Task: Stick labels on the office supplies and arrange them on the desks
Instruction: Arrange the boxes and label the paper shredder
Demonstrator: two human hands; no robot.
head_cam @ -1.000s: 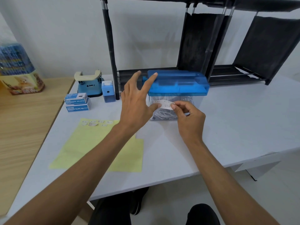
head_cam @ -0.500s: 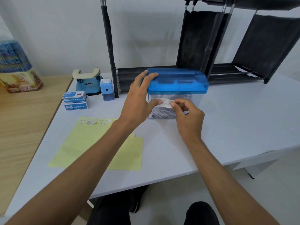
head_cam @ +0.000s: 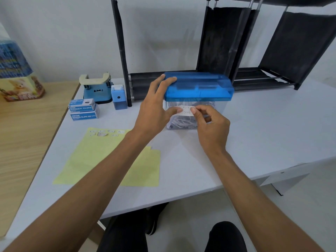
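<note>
Against the box (head_cam: 181, 124) front, right fingers (head_cam: 198, 114) tight on label (head_cam: 186, 110), left fingers (head_cam: 163, 83) straight on lid (head_cam: 200, 88).

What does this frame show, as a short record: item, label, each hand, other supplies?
item: blue-topped paper shredder on white desk
label: white handwritten label on its clear front
steadying: left hand, fingers on the blue top, thumb pressing label's left end
applying: right hand pinches label's right end
other supplies: binder clip boxes, pencil sharpener, yellow sheet
</note>
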